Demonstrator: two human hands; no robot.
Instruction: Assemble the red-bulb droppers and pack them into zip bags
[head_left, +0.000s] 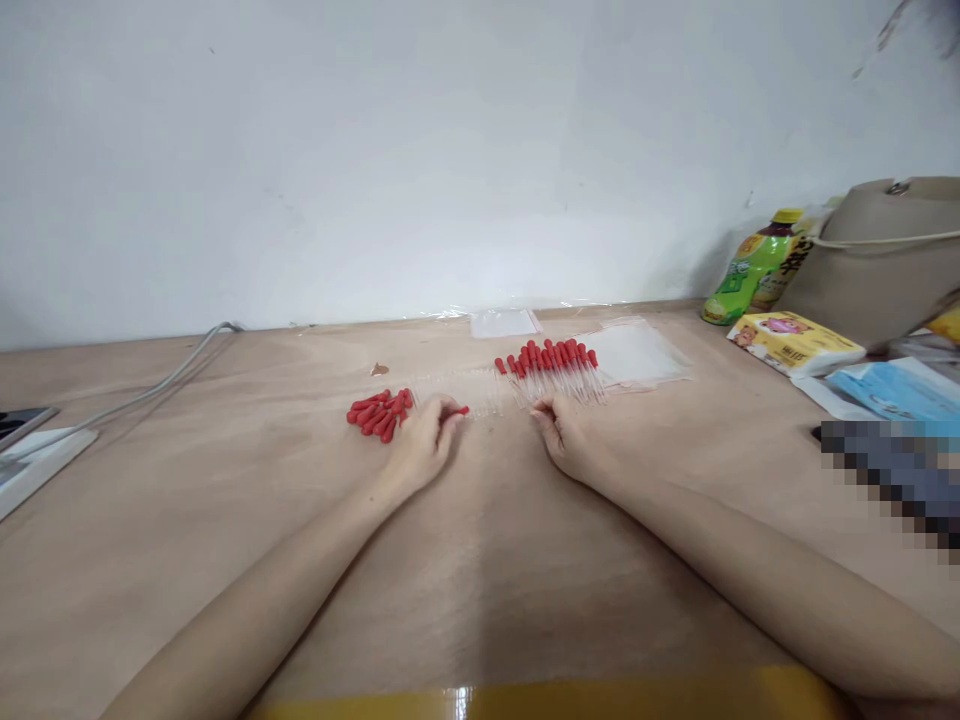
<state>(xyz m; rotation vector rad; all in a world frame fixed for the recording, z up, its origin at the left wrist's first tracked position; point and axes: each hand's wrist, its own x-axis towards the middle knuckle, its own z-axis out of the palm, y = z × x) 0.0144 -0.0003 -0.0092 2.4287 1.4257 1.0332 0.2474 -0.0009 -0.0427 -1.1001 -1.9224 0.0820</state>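
Observation:
My left hand (pixel 426 440) is closed in a pinch around a red rubber dropper bulb (pixel 464 411), whose end sticks out past the fingertips. Just left of that hand lies a pile of loose red bulbs (pixel 369 414). Clear glass tubes (pixel 489 388) lie on the table between and beyond my hands, hard to see against the brown surface. My right hand (pixel 568 436) is closed too, its thumb and fingers pinched together; whatever it holds is too thin and faint to make out. Right behind it lies a row of droppers (pixel 559 358) with red bulbs on clear tubes.
White plastic bags (pixel 637 352) lie beside the droppers, with a small clear bag (pixel 501 322) by the wall. Farther right are a green drink bottle (pixel 750 270), a yellow tissue pack (pixel 796 342), a beige bag (pixel 874 265) and a blue mask (pixel 896 392). A grey cable (pixel 161 376) runs along the left.

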